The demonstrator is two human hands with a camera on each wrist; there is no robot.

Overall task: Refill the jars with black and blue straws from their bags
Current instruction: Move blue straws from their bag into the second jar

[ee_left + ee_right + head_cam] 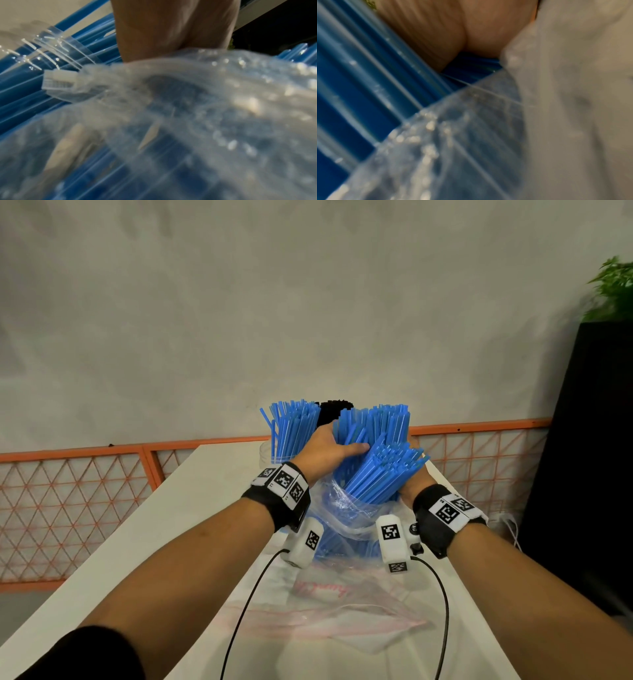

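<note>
Above the tabletop (212, 487) my left hand (325, 450) and right hand (412, 481) clasp blue straws (380, 474) in their bag (352, 511); I'd lift them bunched toward the jar (270, 453).

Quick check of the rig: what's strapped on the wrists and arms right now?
Both forearms are bare. Each wrist wears a black band with white square-code tags; the right band matches. A white tagged camera block hangs under each wrist, trailing a black cable. A black sleeve shows at the left upper arm.
</note>
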